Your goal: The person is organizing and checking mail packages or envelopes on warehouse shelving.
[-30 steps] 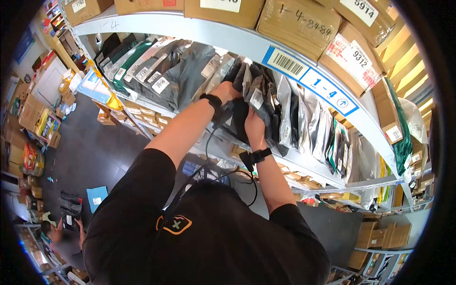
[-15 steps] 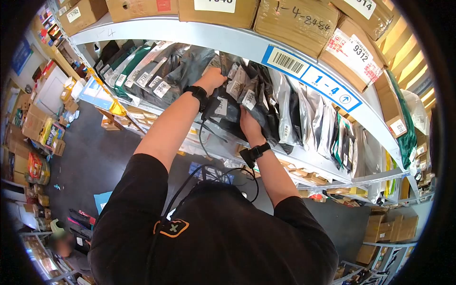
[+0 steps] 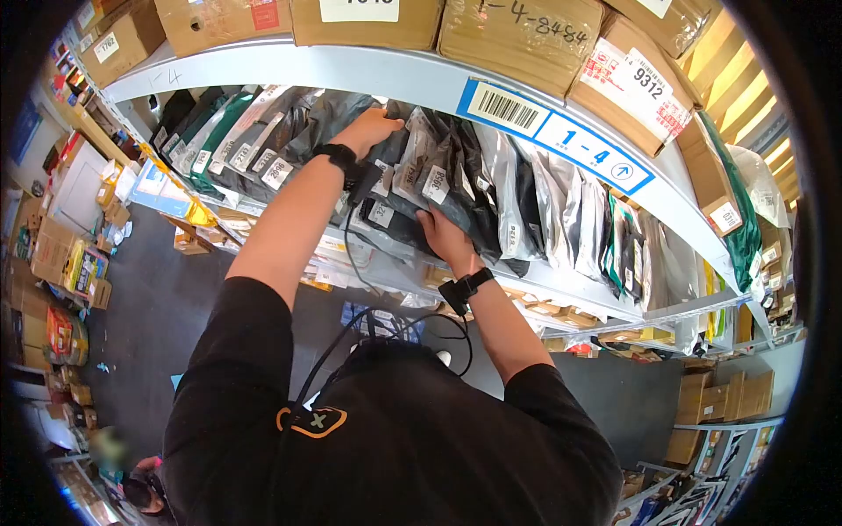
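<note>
My left hand reaches into the row of parcels, with its fingers curled over the upper edge of a dark plastic mailer bag; the fingertips are partly hidden. Lower and to the right, my right hand holds the lower front end of a dark mailer bag labelled 3958, some of its fingers tucked out of sight. Between the hands is another bag labelled 3654. Under them a black bag lies with its white label showing.
Grey, white and green mailers stand packed along the shelf on both sides. Cardboard boxes sit on the shelf above, behind a 1-4 sign. A cable hangs from my left wrist. Someone is at the lower left.
My view has shifted, so shelf and parcels sit further left. My left hand is higher along the bags, and the black bag's lower label now shows beneath the others. My right hand stays at the bag fronts.
</note>
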The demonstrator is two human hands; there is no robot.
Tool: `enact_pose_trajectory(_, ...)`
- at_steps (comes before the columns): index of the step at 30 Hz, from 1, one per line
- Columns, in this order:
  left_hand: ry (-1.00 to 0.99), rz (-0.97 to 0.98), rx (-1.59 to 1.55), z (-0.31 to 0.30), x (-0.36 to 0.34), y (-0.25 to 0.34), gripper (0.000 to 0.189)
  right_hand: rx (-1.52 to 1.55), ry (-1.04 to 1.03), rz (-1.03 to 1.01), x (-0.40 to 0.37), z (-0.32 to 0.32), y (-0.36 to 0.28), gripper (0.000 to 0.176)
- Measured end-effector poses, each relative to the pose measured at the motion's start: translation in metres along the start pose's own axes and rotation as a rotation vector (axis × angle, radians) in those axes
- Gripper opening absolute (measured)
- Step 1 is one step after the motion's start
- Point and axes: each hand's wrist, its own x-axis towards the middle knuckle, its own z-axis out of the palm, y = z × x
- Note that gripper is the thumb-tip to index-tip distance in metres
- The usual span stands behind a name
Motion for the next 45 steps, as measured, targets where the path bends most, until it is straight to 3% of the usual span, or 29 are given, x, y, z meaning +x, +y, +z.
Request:
enact_pose_trajectory(3, -0.030, -0.025, 0.067, -0.015, -0.034, -0.001, 0.049, -0.012, -0.004, -0.003, -0.002, 0.003, -0.001, 0.027)
enact_pose_trajectory(4, -0.013, -0.087, 0.168, -0.013, -0.081, 0.041, 0.060, -0.020, -0.025, 0.014, -0.001, 0.004, 0.000, 0.027)
enact_pose_trajectory(8, -0.074, -0.029, 0.189, -0.017, -0.073, 0.000, 0.063, -0.095, 0.084, -0.070, 0.013, 0.016, 0.009, 0.030)
enact_pose_trajectory(11, 0.122, 0.182, 0.190, -0.011, -0.054, -0.043, 0.054, -0.234, 0.313, -0.155, 0.032, 0.024, 0.007, 0.039)
enact_pose_trajectory(12, -0.019, 0.090, 0.167, -0.015, -0.063, -0.028, 0.066, -0.163, 0.092, 0.014, 0.029, 0.032, 0.012, 0.045)
enact_pose_trajectory(15, -0.030, 0.026, 0.174, -0.014, -0.089, -0.001, 0.073, -0.518, 0.117, -0.202, 0.056, 0.016, -0.005, 0.046)
enact_pose_trajectory(18, 0.098, 0.175, 0.263, -0.010, -0.080, -0.022, 0.073, -0.349, 0.061, -0.071, 0.068, 0.035, 0.001, 0.048)
enact_pose_trajectory(21, 0.197, 0.264, 0.134, -0.002, -0.086, -0.025, 0.071, -0.254, 0.016, -0.009, 0.067, 0.029, -0.004, 0.049)
enact_pose_trajectory(23, 0.153, 0.267, 0.195, -0.003, -0.090, -0.019, 0.066, -0.265, 0.112, 0.033, 0.056, 0.054, 0.004, 0.051)
enact_pose_trajectory(25, 0.138, 0.285, 0.238, -0.002, -0.090, -0.019, 0.061, -0.204, -0.125, 0.228, 0.054, 0.047, -0.011, 0.051)
enact_pose_trajectory(26, 0.144, 0.304, 0.252, -0.002, -0.089, -0.019, 0.058, -0.134, -0.407, 0.399, 0.065, 0.011, -0.041, 0.049)
enact_pose_trajectory(28, 0.150, 0.332, 0.278, 0.000, -0.090, -0.018, 0.053, 0.013, -0.562, 0.504, 0.059, -0.014, -0.063, 0.041)
enact_pose_trajectory(31, 0.153, 0.368, 0.309, 0.000, -0.090, -0.016, 0.048, 0.189, -0.204, 0.165, 0.027, -0.027, -0.075, 0.032)
enact_pose_trajectory(33, 0.153, 0.394, 0.326, 0.000, -0.088, -0.018, 0.048, 0.262, -0.007, -0.239, 0.014, -0.044, -0.072, 0.036)
enact_pose_trajectory(36, 0.167, 0.363, 0.372, 0.002, -0.091, -0.012, 0.047, 0.105, 0.171, -0.387, 0.014, -0.067, -0.072, 0.048)
enact_pose_trajectory(40, 0.189, 0.387, 0.396, 0.004, -0.091, -0.009, 0.044, 0.184, 0.113, -0.023, 0.016, -0.041, -0.068, 0.058)
enact_pose_trajectory(45, 0.194, 0.386, 0.418, 0.005, -0.088, -0.012, 0.044, 0.147, -0.107, -0.033, 0.018, -0.011, -0.044, 0.064)
